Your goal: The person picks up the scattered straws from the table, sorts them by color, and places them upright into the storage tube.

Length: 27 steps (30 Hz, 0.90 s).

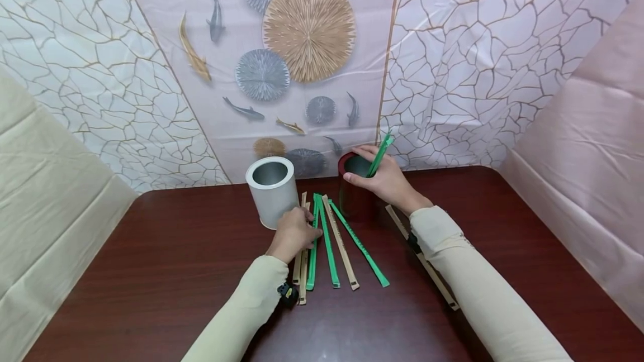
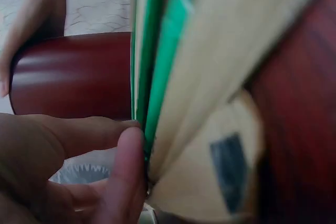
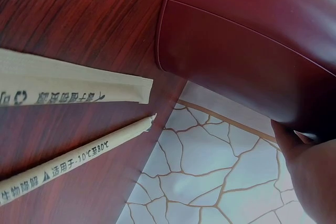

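Observation:
The right hand (image 1: 389, 183) curls round the rim of a dark red canister (image 1: 347, 200), thumb along the near side and fingers on the far side. A green paper-wrapped straw (image 1: 380, 154) leans up out of the canister, beside the palm. In the left wrist view the canister (image 2: 73, 77) shows behind the straws. Over the straw row, the left hand (image 1: 294, 233) brings thumb and index fingertips together on a green wrapped straw (image 1: 311, 270). Its fingers (image 2: 94, 135) cover part of the straw. Tan wrapped straws (image 1: 303, 289) lie under this hand.
A white canister (image 1: 276, 200) stands just beyond the left hand. Right of that hand lie a green straw (image 1: 329, 250), a tan straw (image 1: 342, 247) and another green straw (image 1: 364, 250). Tan straws (image 3: 79, 163) lie by the right forearm. Patterned cloth (image 1: 453, 71) hangs behind the table.

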Each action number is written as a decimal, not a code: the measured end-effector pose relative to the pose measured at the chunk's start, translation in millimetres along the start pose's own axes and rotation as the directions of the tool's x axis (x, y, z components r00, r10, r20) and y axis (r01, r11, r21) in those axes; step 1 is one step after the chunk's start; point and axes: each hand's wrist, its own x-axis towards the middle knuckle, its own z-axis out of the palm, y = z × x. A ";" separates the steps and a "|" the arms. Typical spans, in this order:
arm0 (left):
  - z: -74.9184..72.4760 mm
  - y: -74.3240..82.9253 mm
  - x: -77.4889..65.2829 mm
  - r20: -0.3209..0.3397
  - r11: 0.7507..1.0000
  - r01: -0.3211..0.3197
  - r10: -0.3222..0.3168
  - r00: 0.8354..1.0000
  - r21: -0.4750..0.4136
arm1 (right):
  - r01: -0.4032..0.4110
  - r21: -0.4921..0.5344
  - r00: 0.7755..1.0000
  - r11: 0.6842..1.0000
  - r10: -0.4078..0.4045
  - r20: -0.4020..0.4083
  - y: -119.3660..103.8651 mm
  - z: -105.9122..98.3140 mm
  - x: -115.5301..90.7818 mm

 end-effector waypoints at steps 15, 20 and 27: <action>-15.4 15.3 -9.6 -0.108 0.976 -0.115 0.136 0.985 0.184 | 0.004 0.020 1.000 1.000 -0.004 -0.008 -0.1 0.1 -0.5; -43.6 41.7 -22.6 -0.154 0.992 -0.109 0.118 0.981 0.064 | 0.008 0.022 1.000 1.000 -0.007 -0.008 0.1 1.0 -0.7; -76.8 88.8 -31.2 -0.386 0.950 -0.304 0.306 0.870 0.068 | 0.008 0.017 1.000 1.000 -0.007 -0.019 0.9 2.1 -0.2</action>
